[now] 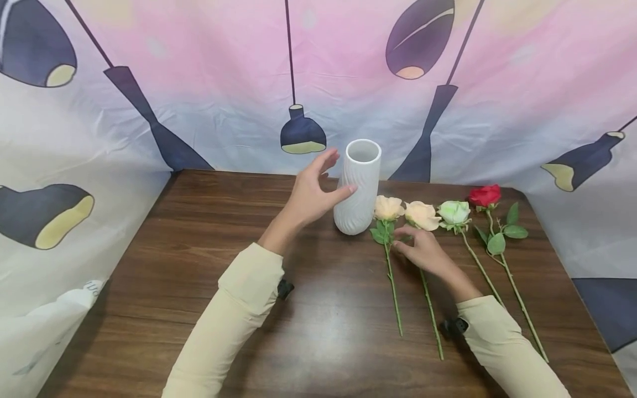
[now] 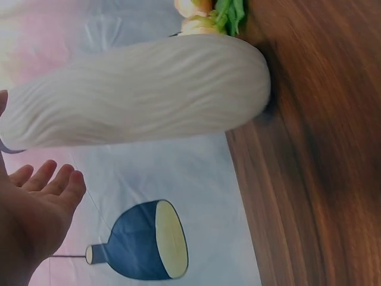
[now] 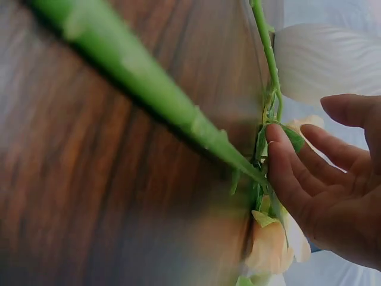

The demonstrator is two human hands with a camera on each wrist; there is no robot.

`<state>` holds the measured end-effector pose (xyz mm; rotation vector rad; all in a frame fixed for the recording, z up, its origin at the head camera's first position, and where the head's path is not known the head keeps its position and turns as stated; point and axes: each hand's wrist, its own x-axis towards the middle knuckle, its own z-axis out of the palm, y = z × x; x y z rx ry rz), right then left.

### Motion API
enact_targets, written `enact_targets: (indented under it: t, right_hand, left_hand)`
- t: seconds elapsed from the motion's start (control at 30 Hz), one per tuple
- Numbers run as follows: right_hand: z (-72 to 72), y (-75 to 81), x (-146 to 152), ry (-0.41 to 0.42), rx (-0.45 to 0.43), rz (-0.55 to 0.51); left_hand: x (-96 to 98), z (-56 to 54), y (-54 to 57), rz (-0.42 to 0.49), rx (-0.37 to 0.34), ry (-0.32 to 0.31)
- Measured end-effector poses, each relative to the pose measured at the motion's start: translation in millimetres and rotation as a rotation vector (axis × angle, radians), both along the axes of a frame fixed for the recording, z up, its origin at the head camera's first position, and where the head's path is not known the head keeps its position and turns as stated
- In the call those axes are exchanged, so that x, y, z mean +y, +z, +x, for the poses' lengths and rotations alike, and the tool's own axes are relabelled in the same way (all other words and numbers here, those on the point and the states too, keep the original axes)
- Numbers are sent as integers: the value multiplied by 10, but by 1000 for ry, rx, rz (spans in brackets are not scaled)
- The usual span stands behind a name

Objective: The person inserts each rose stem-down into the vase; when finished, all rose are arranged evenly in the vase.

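At mid-frame, the vase (image 1: 361, 190) could topple if the left hand (image 1: 314, 192), fingers apart beside it, bumps it. Right of centre, the right hand (image 1: 423, 251), fingers parted by the peach roses (image 1: 421, 214), might drag both.

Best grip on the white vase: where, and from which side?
I'd wrap the left hand round the upper body of the white vase, below the rim, coming from the left. It stands upright, its tall rounded wall suits curved fingers, and the nearest peach rose crowds its lower right.
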<state>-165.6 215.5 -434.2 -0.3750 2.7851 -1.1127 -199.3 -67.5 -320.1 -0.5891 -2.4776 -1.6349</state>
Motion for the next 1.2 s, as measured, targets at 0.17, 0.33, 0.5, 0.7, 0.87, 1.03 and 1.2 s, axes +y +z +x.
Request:
enact_targets:
  t: [0.17,0.33,0.5,0.7,0.87,1.03,1.2]
  right_hand:
    - [0,-18,-64,35,-24,-35]
    - [10,-27,-111,60,-67,-6]
    - [-15,-52,-169,69,-42,78]
    - [-47,-71,-243,-19,-77,106]
    - [-70,-60,-257,-81,-86,132]
    - [-111,-57,-244,-104,-115,149]
    - [-135,-63,-210,-112,-171,120]
  left_hand:
    - [99,-46,34,7,-4,-15]
    - [164,-83,49,52,-9,-21]
    - [243,-124,80,108,-38,-26]
    - [310,-155,115,145,-71,-14]
    - [328,-182,120,157,-82,5]
    - [315,-210,116,159,-62,32]
    - [315,-228,116,137,-41,25]
